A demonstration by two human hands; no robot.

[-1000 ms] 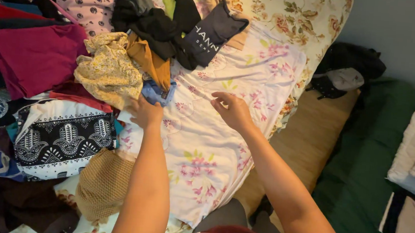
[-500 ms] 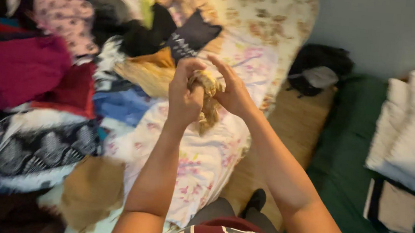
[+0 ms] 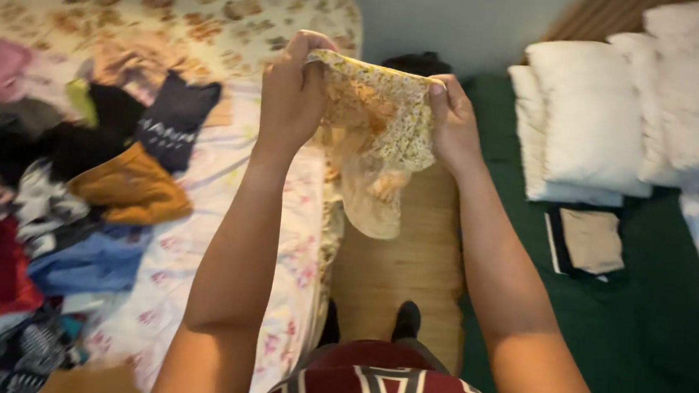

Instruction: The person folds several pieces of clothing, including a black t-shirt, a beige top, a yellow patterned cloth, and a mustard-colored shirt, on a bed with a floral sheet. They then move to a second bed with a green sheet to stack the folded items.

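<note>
Bedside, both hands [image 3: 291,92] [image 3: 453,121] hold yellow floral garment [image 3: 385,116] above clothes pile [image 3: 77,175].

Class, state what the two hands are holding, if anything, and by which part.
Both hands, left hand and right hand, hold a yellow floral garment by its top edge, stretched between them.

Bare strip of flowered bedsheet [image 3: 197,234] beside heaped mixed clothes [image 3: 77,175]; white pillows [image 3: 613,117] crowd dark green mattress [image 3: 654,345], wooden floor [image 3: 398,267] between open
</note>
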